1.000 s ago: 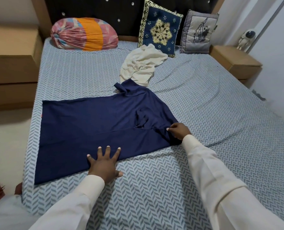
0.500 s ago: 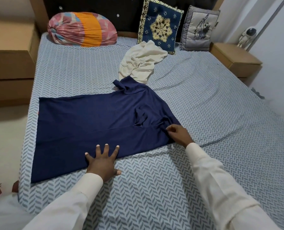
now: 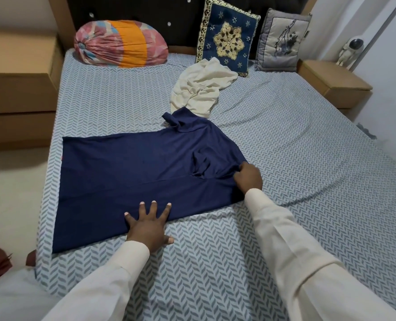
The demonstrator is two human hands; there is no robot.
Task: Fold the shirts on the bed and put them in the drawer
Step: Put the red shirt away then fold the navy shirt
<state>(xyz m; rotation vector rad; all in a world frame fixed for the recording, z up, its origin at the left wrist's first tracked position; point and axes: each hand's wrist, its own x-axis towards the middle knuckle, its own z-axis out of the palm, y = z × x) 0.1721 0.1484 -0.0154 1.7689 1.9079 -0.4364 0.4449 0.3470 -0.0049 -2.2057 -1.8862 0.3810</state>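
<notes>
- Head view: navy shirt [image 3: 132, 177] partly folded; left hand [image 3: 149, 229] presses it, fingers spread; right hand [image 3: 249, 178] pinches its shoulder.
- Cream shirt [image 3: 199, 89] lies crumpled, unfolded; nothing stowed.

The left hand [image 3: 148, 225] lies palm down, fingers straight and spread, pressing flat on the navy shirt [image 3: 122, 172]. The right hand [image 3: 249, 178] reaches further forward, fingers curled, pinching that shirt's fabric. Both forearms extend forward in cream sleeves [image 3: 285, 239].
</notes>
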